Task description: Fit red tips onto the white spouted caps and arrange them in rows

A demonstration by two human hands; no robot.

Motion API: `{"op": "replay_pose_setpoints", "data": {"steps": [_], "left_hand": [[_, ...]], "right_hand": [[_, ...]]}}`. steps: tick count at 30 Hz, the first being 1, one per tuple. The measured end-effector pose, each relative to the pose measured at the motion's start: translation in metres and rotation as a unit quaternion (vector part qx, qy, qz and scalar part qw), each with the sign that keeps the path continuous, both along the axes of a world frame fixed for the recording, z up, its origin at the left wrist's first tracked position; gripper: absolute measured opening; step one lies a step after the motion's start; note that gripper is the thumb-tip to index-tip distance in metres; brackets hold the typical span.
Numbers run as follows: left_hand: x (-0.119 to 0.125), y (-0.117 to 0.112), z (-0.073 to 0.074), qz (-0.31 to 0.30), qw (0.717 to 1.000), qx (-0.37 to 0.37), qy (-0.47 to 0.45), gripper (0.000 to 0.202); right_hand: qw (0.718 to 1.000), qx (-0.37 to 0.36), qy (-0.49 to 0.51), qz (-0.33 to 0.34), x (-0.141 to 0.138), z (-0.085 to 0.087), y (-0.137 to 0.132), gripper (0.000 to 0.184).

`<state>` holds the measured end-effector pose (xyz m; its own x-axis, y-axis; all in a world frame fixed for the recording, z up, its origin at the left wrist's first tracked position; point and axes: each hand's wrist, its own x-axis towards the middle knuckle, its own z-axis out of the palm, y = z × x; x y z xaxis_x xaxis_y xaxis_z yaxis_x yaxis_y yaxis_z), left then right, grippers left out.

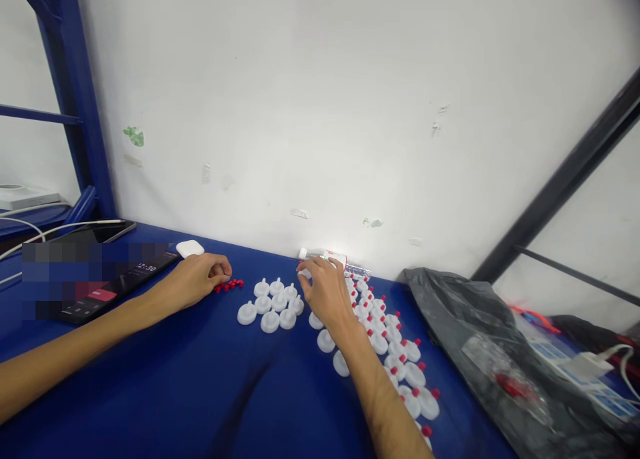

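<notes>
My left hand [203,279] is at the edge of a small pile of red caps [233,285], its thumb and fingers curled together. What sits between those fingertips, if anything, is hidden. My right hand [325,289] arches over the far end of the white lids, thumb and index finger around a white nozzle lid [304,272] that shows only in part. Between the hands stands a cluster of white nozzle lids [279,303] with bare spouts. Many more lids with red tips [379,342] spread along the right, partly covered by my right forearm.
A clear plastic bottle [334,257] lies against the wall. At left are a phone [120,282], a white case [190,248] and a dark device with white cables. A grey plastic bag [465,325], a clear bag with red pieces [510,379] and a power strip are at right.
</notes>
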<state>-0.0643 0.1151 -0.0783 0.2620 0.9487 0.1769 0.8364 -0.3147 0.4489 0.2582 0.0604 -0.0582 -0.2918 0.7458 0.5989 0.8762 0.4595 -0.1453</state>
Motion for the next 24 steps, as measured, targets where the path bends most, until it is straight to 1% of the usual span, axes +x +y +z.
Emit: {"op": "replay_pose_setpoints", "data": {"steps": [5, 10, 13, 15, 16, 18, 20, 22, 24], "left_hand": [[0.004, -0.007, 0.005, -0.018, 1.0, -0.007, -0.009, 0.033], [0.004, -0.008, 0.008, -0.015, 1.0, -0.002, -0.009, 0.035], [0.007, -0.013, 0.012, 0.0, 0.999, 0.047, -0.012, 0.036], [0.013, -0.021, 0.017, 0.007, 0.995, 0.096, -0.026, 0.042], [0.017, -0.027, 0.019, 0.003, 0.992, 0.117, -0.034, 0.046], [0.026, -0.039, 0.024, -0.026, 0.988, 0.144, -0.045, 0.05], [0.034, -0.051, 0.026, -0.066, 0.985, 0.154, -0.045, 0.05], [0.039, -0.059, 0.027, -0.102, 0.982, 0.153, -0.037, 0.05], [0.041, -0.063, 0.028, -0.12, 0.981, 0.147, -0.029, 0.051]], "right_hand": [[0.999, 0.018, 0.04, 0.017, 0.001, -0.004, 0.003, 0.012], [0.996, 0.015, 0.082, 0.038, 0.001, -0.001, -0.001, 0.027], [0.995, 0.001, 0.082, 0.053, -0.003, 0.003, -0.007, 0.034], [0.995, -0.004, 0.072, 0.066, -0.009, 0.006, -0.012, 0.038], [0.995, -0.005, 0.064, 0.073, -0.014, 0.007, -0.014, 0.043], [0.995, -0.008, 0.042, 0.093, -0.024, 0.009, -0.02, 0.057], [0.993, -0.012, 0.013, 0.119, -0.035, 0.011, -0.026, 0.067], [0.99, -0.014, -0.015, 0.143, -0.046, 0.013, -0.032, 0.071], [0.987, -0.01, -0.034, 0.156, -0.054, 0.015, -0.036, 0.072]]}}
